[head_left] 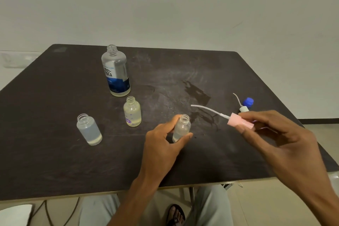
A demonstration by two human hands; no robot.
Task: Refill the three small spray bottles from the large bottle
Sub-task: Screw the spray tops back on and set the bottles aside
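Note:
The large clear bottle (117, 71) with a blue label stands uncapped at the back of the dark table (55, 152). Three small clear bottles stand open: one at the left (89, 129), one with a purple flower (132, 112) in the middle, and one (181, 127) that my left hand (162, 145) grips around its body. My right hand (275, 130) holds a pink spray head (238, 122) above the table, its white dip tube pointing left, to the right of that bottle's mouth.
A blue cap (248, 102) and a white spray head (244, 109) with a thin tube lie at the table's right side, just behind my right hand. Wet patches (198, 91) darken the table centre. A wall stands behind the table; my legs are below its front edge.

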